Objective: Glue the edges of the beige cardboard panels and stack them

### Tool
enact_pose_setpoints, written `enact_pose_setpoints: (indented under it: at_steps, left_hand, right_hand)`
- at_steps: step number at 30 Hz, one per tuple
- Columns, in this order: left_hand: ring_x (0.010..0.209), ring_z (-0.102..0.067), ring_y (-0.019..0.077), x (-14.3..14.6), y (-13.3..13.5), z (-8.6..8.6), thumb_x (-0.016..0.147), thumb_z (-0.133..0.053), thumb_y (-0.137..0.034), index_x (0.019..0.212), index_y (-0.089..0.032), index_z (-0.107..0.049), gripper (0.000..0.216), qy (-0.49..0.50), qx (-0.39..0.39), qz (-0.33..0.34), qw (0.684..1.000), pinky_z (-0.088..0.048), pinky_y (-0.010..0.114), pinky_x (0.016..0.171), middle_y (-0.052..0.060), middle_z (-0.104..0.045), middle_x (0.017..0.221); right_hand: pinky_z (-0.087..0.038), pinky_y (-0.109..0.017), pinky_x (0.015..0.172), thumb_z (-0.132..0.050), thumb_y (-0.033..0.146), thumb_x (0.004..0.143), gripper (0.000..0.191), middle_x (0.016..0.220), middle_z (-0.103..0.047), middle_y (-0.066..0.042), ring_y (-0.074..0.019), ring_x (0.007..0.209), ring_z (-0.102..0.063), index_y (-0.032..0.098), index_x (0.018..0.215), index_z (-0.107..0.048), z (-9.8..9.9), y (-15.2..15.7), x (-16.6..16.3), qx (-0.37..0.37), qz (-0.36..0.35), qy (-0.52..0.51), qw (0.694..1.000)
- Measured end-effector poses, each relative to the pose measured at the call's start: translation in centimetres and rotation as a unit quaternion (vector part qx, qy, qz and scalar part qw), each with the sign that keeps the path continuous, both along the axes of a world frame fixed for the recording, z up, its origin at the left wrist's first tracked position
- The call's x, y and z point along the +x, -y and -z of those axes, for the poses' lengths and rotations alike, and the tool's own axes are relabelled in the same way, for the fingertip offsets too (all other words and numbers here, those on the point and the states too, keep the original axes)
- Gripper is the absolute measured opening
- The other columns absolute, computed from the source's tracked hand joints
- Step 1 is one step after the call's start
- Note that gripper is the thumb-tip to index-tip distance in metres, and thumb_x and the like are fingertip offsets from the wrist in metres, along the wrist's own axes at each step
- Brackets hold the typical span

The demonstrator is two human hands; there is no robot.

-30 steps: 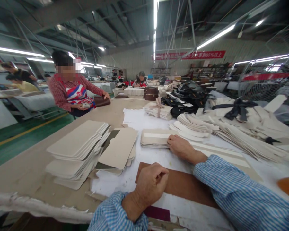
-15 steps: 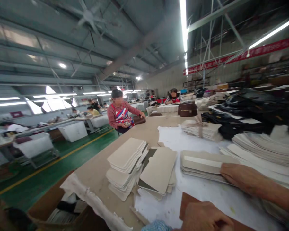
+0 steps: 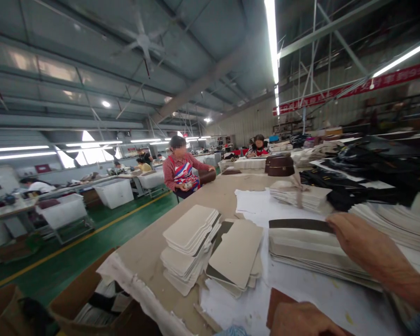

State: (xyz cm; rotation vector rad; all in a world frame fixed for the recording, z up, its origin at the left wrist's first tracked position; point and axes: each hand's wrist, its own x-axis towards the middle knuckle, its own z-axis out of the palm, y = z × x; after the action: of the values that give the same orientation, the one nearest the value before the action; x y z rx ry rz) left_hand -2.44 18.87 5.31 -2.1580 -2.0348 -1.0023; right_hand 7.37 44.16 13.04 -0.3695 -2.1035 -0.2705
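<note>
My right hand (image 3: 362, 247) is closed on the right end of the top panel (image 3: 297, 226) of a beige panel stack (image 3: 301, 259). That panel is tilted up, and a dark grey strip shows along its far edge. At the bottom of the view, my left hand (image 3: 301, 319) is closed over a flat brown piece (image 3: 273, 303); its fingertips are partly hidden. Left of the stack lie a pile of beige notched panels (image 3: 236, 249) and a taller pile of beige panels (image 3: 189, 228).
White paper (image 3: 250, 200) covers part of the table (image 3: 154, 242). Long pale strips (image 3: 399, 224) and black pieces (image 3: 364, 163) lie to the right. A tied bundle (image 3: 297, 193) and brown bag (image 3: 279, 164) stand farther back. A co-worker (image 3: 182, 168) sits across; a cardboard box (image 3: 73, 289) stands lower left.
My right hand has lifted the far side of the top panel, so its dark strip now shows. The left hand stays on the brown piece. The view has shifted slightly.
</note>
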Motion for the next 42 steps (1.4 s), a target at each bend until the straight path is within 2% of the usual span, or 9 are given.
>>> enact_pose_setpoints:
  at_steps: [4,9,12,15,20,28,35,39,42]
  left_hand:
    - [0.058,-0.068,0.0108,0.5,1.9,-2.6,0.078,-0.071,-0.013,0.073,-0.019,-0.074,0.008,0.029,0.19,0.021,0.981,-0.052,0.018,0.058,-0.001,-0.076,0.067]
    - [0.071,-0.069,0.0132,0.3,3.7,-5.1,0.095,-0.058,-0.02,0.095,-0.019,-0.075,0.017,0.154,0.247,0.021,0.957,-0.055,0.025,0.069,0.003,-0.077,0.082]
    - [0.076,-0.068,0.0117,0.1,5.6,-6.4,0.096,-0.062,-0.017,0.101,-0.019,-0.073,0.012,0.196,0.294,0.029,0.935,-0.054,0.024,0.072,0.001,-0.076,0.087]
    - [0.073,-0.066,0.0095,0.4,8.7,-7.4,0.091,-0.068,-0.007,0.11,-0.021,-0.073,0.024,0.184,0.318,0.046,0.929,-0.053,0.022,0.068,-0.002,-0.074,0.087]
    - [0.076,-0.068,0.0113,2.2,12.3,-5.6,0.089,-0.066,-0.001,0.112,-0.019,-0.07,0.03,0.165,0.255,0.063,0.951,-0.056,0.023,0.067,0.0,-0.074,0.087]
    - [0.092,-0.073,0.0173,6.2,11.9,-3.6,0.097,-0.061,-0.01,0.111,-0.02,-0.067,0.018,0.058,0.117,0.118,0.984,-0.063,0.031,0.085,0.006,-0.077,0.101]
    - [0.117,-0.069,0.0254,8.3,8.9,-2.6,0.101,-0.055,-0.019,0.12,-0.015,-0.067,0.023,-0.087,0.044,0.165,0.982,-0.059,0.045,0.105,0.011,-0.075,0.122]
    - [0.113,-0.07,0.027,8.3,8.4,-2.2,0.102,-0.057,-0.022,0.116,-0.018,-0.068,0.019,-0.081,0.039,0.163,0.983,-0.061,0.048,0.1,0.008,-0.076,0.118]
    - [0.112,-0.07,0.0276,8.1,8.5,-2.5,0.102,-0.057,-0.027,0.115,-0.019,-0.068,0.019,-0.073,0.045,0.164,0.983,-0.061,0.049,0.098,0.008,-0.076,0.118]
  right_hand:
    - [-0.052,-0.044,0.077,-0.04,0.028,0.103,0.022,0.091,-0.069,-0.009,-0.0299,0.085,-0.067,0.025,0.097,-0.061,-4.8,6.8,4.3,0.065,0.026,-0.045,0.997]
    - [-0.057,-0.039,0.087,-0.054,0.018,0.104,0.017,0.1,-0.074,-0.009,-0.0267,0.096,-0.071,0.021,0.113,-0.069,-7.2,14.9,11.3,0.048,0.053,-0.014,0.997]
    - [-0.057,-0.036,0.087,-0.059,0.009,0.1,0.021,0.102,-0.074,-0.009,-0.0241,0.096,-0.071,0.019,0.116,-0.069,-5.1,19.0,15.1,0.024,0.064,0.02,0.997]
    - [-0.057,-0.036,0.089,-0.058,0.007,0.101,0.022,0.106,-0.073,-0.012,-0.0238,0.098,-0.069,0.016,0.118,-0.067,-0.4,22.9,18.3,-0.016,0.047,0.085,0.995]
    - [-0.058,-0.041,0.09,-0.049,0.007,0.103,0.025,0.11,-0.075,-0.011,-0.0258,0.1,-0.068,0.016,0.119,-0.067,6.9,26.9,20.4,-0.092,0.031,0.147,0.984]
    - [-0.059,-0.041,0.086,-0.05,0.003,0.099,0.029,0.106,-0.075,-0.01,-0.0252,0.097,-0.067,0.016,0.116,-0.07,7.0,28.1,20.3,-0.13,0.015,0.13,0.983]
    - [-0.059,-0.042,0.092,-0.057,0.012,0.099,0.028,0.11,-0.075,-0.009,-0.0251,0.101,-0.07,0.021,0.122,-0.069,6.2,28.2,21.3,-0.188,0.028,0.098,0.977]
    - [-0.057,-0.047,0.093,-0.061,0.034,0.101,0.028,0.117,-0.074,-0.011,-0.0295,0.101,-0.072,0.025,0.127,-0.066,5.2,24.6,28.1,-0.213,0.244,-0.041,0.945]
    - [-0.057,-0.052,0.09,-0.062,0.051,0.097,0.046,0.129,-0.07,-0.017,-0.0349,0.103,-0.072,0.026,0.135,-0.059,4.7,20.5,34.8,-0.318,0.43,-0.192,0.823]
